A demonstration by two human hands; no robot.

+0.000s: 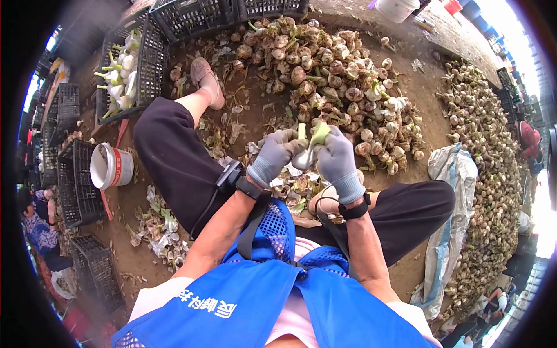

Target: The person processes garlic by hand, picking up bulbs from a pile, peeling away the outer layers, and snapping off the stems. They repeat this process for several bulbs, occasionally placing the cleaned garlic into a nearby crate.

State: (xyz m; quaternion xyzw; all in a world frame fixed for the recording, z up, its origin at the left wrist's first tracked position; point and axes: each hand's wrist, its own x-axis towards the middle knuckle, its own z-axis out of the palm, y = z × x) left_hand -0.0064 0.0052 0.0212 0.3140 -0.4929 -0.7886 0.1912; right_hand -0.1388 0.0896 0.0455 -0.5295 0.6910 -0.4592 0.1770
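A white garlic bulb [301, 160] with a pale green stem is held between my two gloved hands. My left hand [275, 155] is closed around the bulb and its cut stem. My right hand [337, 159] pinches a green outer leaf [319, 133] that hangs down beside the bulb. Both hands wear grey gloves. Just beyond them lies a big heap of unpeeled garlic [342, 75]. Shed garlic skins [296, 188] cover the ground under my hands.
A black crate [152, 64] at the upper left holds peeled white garlic [123, 75]. Near my knee stands a white bucket [110, 166]. More black crates [78, 185] line the left. A woven sack [447, 226] and a long garlic pile [487, 191] lie to the right; other people sit at the edges.
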